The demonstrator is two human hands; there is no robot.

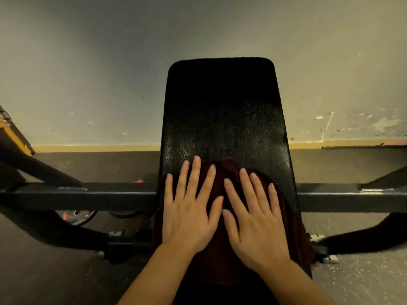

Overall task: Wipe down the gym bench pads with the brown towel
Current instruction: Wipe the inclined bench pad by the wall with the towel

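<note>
The brown towel [222, 256] is pressed flat under 2 open hands, left hand [189, 219] and right hand [256, 230], and should probably be swept evenly up the bench pad [222, 111].

towel [229, 249] on bench pad [224, 111], hands side by side atop

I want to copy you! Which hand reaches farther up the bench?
The left hand. Its fingertips pass the brown towel onto the black pad; the right hand stays on the towel.
</note>
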